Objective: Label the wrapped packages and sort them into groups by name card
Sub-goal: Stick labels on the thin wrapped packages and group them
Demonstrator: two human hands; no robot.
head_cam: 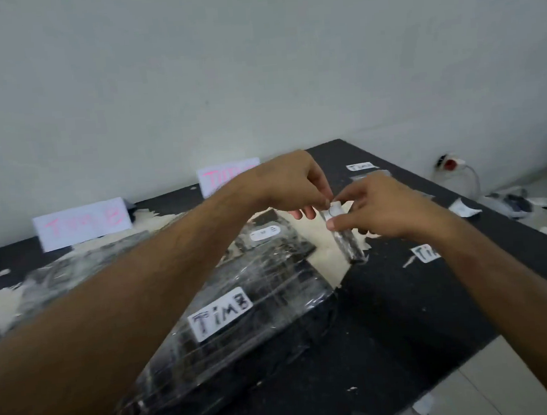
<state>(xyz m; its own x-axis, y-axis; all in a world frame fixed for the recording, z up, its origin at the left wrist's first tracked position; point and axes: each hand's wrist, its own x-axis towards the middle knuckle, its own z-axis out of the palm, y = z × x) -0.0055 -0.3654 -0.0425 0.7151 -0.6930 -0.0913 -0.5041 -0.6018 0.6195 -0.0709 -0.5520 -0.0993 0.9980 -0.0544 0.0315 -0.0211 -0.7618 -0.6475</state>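
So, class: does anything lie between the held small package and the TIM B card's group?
Nothing visible does. Both hands, left hand and right hand, hold the small wrapped package beside the labelled packages before the TIM B card.

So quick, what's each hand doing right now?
Left hand: pinching a small white label at its top edge.
Right hand: gripping a small wrapped package, thumb near the label.
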